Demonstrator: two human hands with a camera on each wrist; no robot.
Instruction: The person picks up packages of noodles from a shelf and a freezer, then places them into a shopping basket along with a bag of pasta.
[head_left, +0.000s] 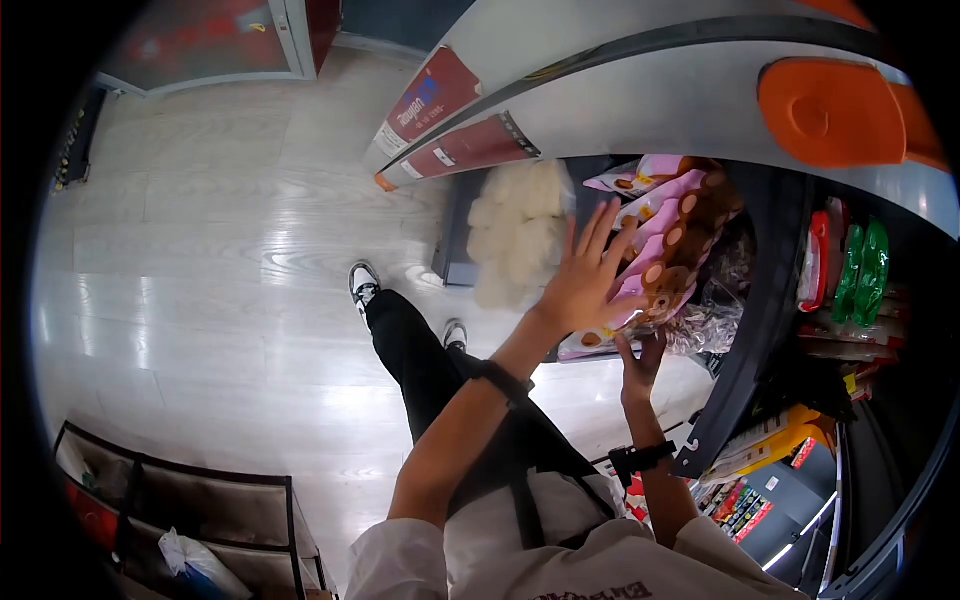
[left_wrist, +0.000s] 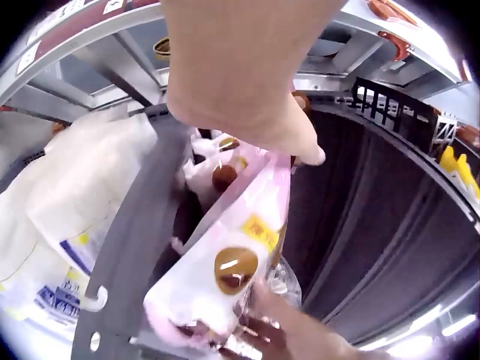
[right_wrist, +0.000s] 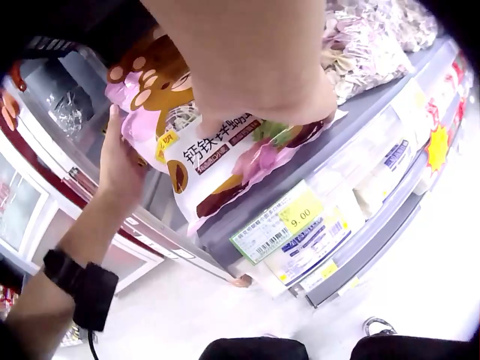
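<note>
Pink-and-brown bear-printed packages [head_left: 665, 235] stand in a row on a dark shelf in the head view. My left hand [head_left: 590, 280] lies over their left side, fingers spread and straight; in the right wrist view this hand [right_wrist: 122, 169] is beside the row. At the near end, my right hand [head_left: 643, 368] grips the front package [right_wrist: 225, 161]. The left wrist view shows the right hand's thumb and fingers [left_wrist: 262, 322] around the lower end of this package [left_wrist: 236, 259]; some fingertips are hidden.
White bags [head_left: 520, 225] lie left of the row, and clear bags of pale pieces [right_wrist: 367, 52] to its right. A shelf edge carries a price label [right_wrist: 277, 229]. An orange part [head_left: 830, 110] is at the upper right, a fabric rack [head_left: 210, 475] at the lower left.
</note>
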